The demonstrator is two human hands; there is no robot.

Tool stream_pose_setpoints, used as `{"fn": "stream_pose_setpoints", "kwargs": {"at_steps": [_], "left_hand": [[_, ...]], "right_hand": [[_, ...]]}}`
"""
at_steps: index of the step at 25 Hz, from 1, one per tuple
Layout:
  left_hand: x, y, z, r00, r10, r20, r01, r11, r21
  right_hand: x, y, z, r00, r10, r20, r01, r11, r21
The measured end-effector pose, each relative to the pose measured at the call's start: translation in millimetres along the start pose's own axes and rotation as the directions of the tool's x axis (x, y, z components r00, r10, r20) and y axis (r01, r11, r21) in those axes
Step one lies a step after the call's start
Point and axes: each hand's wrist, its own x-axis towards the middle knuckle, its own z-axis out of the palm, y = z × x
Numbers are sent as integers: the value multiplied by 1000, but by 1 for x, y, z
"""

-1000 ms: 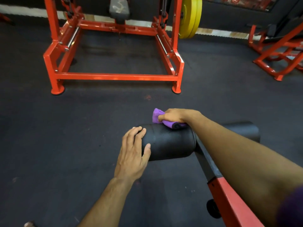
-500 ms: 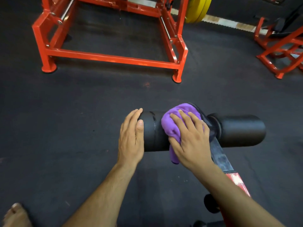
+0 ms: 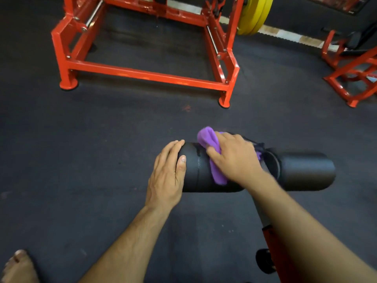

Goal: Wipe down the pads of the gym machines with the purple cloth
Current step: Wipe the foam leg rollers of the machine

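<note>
Mid-wipe on left roller pad (image 3: 195,168). Right hand (image 3: 234,158), fingers spread flat, presses purple cloth (image 3: 212,152) onto pad's top. Left hand (image 3: 167,176), fingers together, steadies pad's outer end. Next, likely: right roller pad (image 3: 306,170), untouched.

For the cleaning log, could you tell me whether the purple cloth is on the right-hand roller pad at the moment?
No, the right hand presses the purple cloth onto the left roller pad; the right roller pad is bare.

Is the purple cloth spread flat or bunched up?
Bunched up: the purple cloth sits in thick folds under the right hand, draped over the black pad.
</note>
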Motion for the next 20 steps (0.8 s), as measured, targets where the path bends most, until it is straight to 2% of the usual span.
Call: {"fn": "stream_pose_setpoints", "kwargs": {"at_steps": [1,2,4,6,8,9,10,11,12,13,14,15,16,17,18,19,20], "left_hand": [[0,0,0,1000,4,6,-4,1000,-7],[0,1,0,1000,13,17,-13,1000,-21],[-4,1,-3,998,25,51,-22,998,-56],[-7,1,-7,995,36,90,-29,997,-75],[-10,0,-11,988,58,143,-50,997,-57],[-11,0,-15,982,67,174,-60,997,-46],[-12,1,-19,975,77,207,-70,997,-41],[-12,1,-23,968,83,238,-75,996,-42],[-13,2,-26,962,78,264,-66,996,-52],[-14,3,-27,958,57,281,-40,997,-67],[-15,5,-28,955,31,294,-4,996,-89],[-16,6,-28,954,1,300,37,992,-120],[-16,7,-26,953,-31,301,85,983,-165],[-16,8,-25,952,-66,297,135,966,-219],[-15,7,-23,952,-98,288,183,942,-283],[-13,7,-20,952,-130,278,226,909,-350],[-12,7,-17,948,-170,270,273,868,-414]], "right_hand": [[-31,2,2,992,-50,-115,45,998,-44],[-58,2,5,982,-82,-172,67,994,-87],[-73,0,11,976,-91,-199,74,993,-88],[-46,-6,2,986,-16,-165,1,996,-93],[6,-5,-12,996,60,61,-59,998,-22],[36,-5,-17,964,64,258,-77,996,38],[61,-5,-19,896,58,441,-106,991,85],[79,-7,-19,824,56,563,-131,987,93],[90,-9,-19,775,65,628,-150,985,83],[93,-11,-18,759,81,646,-159,985,63],[90,-12,-16,776,88,625,-154,987,52],[79,-13,-15,821,86,565,-137,989,48],[62,-12,-12,892,77,446,-107,993,44],[42,-12,-8,960,54,273,-64,998,28],[20,-12,-4,997,12,72,-13,1000,19],[0,-12,0,995,-30,-96,30,1000,-2],[-17,-12,3,978,-49,-200,45,999,-24]]}}
